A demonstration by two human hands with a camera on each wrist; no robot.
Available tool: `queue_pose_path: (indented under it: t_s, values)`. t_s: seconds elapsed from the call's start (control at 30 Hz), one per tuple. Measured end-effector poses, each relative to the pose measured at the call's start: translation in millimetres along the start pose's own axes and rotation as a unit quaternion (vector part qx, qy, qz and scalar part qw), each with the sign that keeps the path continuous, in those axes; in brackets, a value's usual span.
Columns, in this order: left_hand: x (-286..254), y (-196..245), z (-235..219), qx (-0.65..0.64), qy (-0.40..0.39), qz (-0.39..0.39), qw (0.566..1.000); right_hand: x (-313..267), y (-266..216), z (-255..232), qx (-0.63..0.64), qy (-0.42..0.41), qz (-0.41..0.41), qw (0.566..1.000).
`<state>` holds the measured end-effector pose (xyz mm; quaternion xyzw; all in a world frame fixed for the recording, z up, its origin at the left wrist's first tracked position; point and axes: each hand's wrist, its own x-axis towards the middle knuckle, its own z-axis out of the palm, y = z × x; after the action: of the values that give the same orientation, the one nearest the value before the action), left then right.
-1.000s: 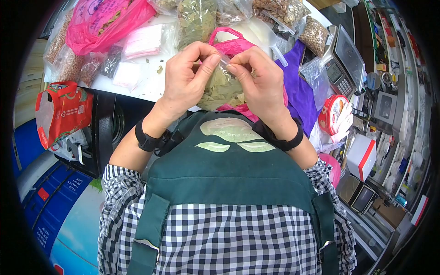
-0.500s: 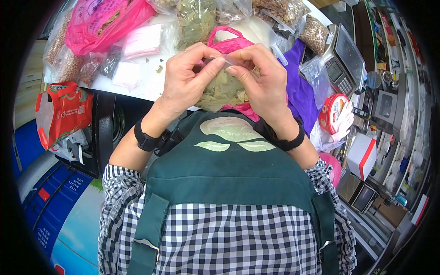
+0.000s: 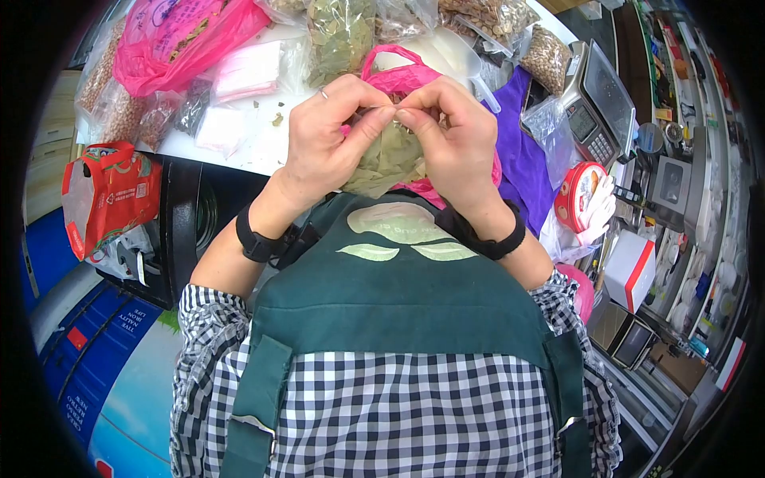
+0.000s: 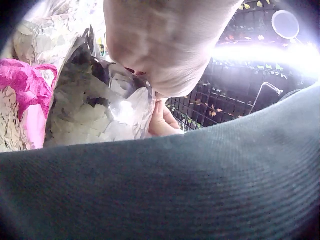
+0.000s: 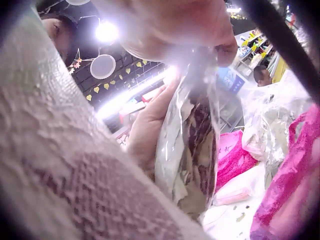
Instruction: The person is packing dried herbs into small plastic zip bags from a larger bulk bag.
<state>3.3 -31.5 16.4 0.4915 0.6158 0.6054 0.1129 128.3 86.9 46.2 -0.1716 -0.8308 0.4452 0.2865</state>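
A clear plastic bag of dried leaves [image 3: 384, 163] hangs below both hands, close in front of the apron. My left hand [image 3: 325, 139] pinches its top edge between thumb and forefinger, and my right hand [image 3: 458, 139] pinches the same edge right beside it. The fingertips of the two hands meet at the middle of the view. In the right wrist view the leaf-filled bag [image 5: 187, 145] hangs upright, narrowing toward the fingers. The left wrist view shows its shiny side [image 4: 95, 117]. Behind the hands is a pink plastic bag [image 3: 402, 77].
The white table [image 3: 259, 155] carries a large pink bag [image 3: 187, 48], flat packets [image 3: 249, 72], another bag of leaves [image 3: 343, 36] and a white scoop [image 3: 446, 60]. To the right are a purple bag [image 3: 518, 151], a scale [image 3: 594, 119] and a round red tin [image 3: 575, 199]. A red bag [image 3: 111, 195] hangs at left.
The fingertips of both hands have come together along the bag's top edge, where plastic showed between them before. The bag has shifted slightly; the surroundings stay the same.
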Motion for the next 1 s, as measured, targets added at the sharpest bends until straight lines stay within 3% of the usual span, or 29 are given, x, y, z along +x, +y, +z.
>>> queue_pose_path:
  t_s: [0.13, 0.23, 0.3, 0.43, 1.0]
  values:
    - [-5.4, -7.0, -0.5, -0.03, 0.029, -0.058, 0.997, -1.4, 12.0, -5.3, 0.085, -0.022, 0.073, 0.993]
    - [-4.5, -7.6, 0.7, -0.069, -0.01, -0.094, 0.993, -4.6, 11.9, -8.5, 0.04, -0.031, 0.049, 0.998]
    - [-2.6, -10.2, 2.6, -0.056, -0.036, -0.038, 0.997, -4.4, 9.7, -8.2, -0.008, -0.034, 0.008, 0.999]
    - [-6.2, -12.7, -0.6, -0.044, -0.017, -0.009, 0.999, -3.3, 9.1, -14.2, 0.012, -0.064, 0.061, 0.996]
    - [-17.0, -19.1, -9.7, -0.087, 0.021, -0.15, 0.985, -17.5, 23.5, -17.7, -0.11, -0.058, -0.019, 0.992]
